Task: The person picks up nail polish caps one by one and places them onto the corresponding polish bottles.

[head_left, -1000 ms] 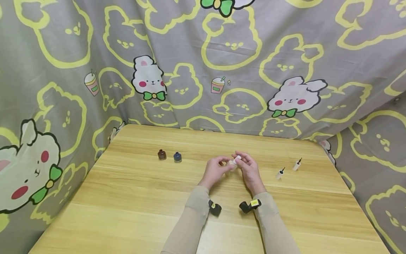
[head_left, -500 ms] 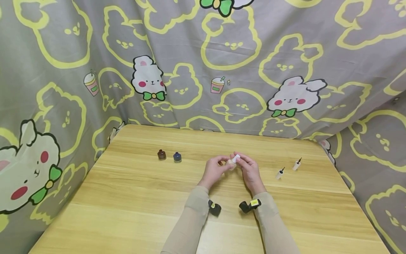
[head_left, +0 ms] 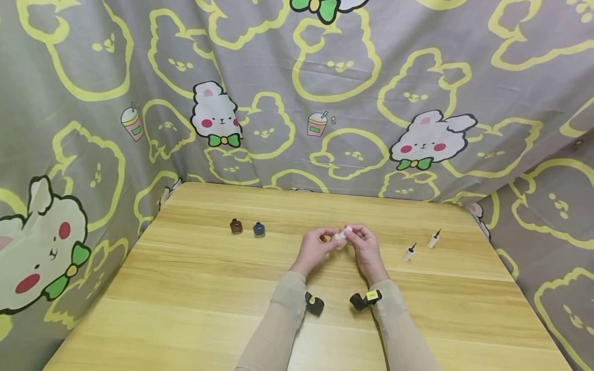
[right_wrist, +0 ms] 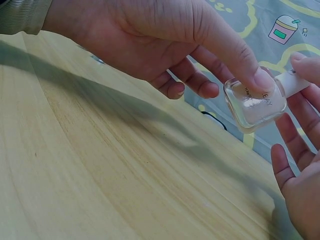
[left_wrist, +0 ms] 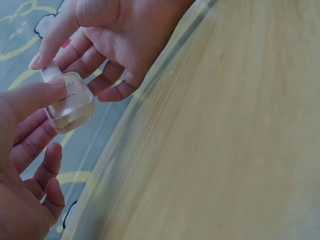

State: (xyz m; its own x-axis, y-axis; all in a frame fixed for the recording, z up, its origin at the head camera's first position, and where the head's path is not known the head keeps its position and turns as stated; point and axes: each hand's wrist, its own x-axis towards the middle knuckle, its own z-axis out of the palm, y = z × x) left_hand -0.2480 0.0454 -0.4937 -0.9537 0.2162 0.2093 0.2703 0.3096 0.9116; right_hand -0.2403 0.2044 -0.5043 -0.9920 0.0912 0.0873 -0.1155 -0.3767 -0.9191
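Observation:
Over the middle of the table, my left hand point(head_left: 316, 247) and right hand point(head_left: 367, 252) meet on one small nail polish bottle point(left_wrist: 74, 102) with pale polish. The left thumb and fingers pinch its square glass body, thumb flat on the printed front. At its other end, the right thumb and fingers pinch the white cap point(right_wrist: 292, 82), which sits at the bottle's neck. The bottle is tilted, held above the table. In the right wrist view, the left hand point(right_wrist: 165, 40) comes from the upper left and the right hand point(right_wrist: 302, 195) shows at the right edge.
A dark brown polish bottle point(head_left: 236, 226) and a dark blue one point(head_left: 259, 230) stand uncapped at the left on the wooden table point(head_left: 185, 288). To the right, two white caps point(head_left: 409, 253) point(head_left: 433, 240) stand with their brushes pointing up. A patterned curtain point(head_left: 274, 67) hangs behind.
The right fingers have shifted slightly around the white cap while the left hand keeps its hold on the bottle. Bottles and caps on the table have stayed put.

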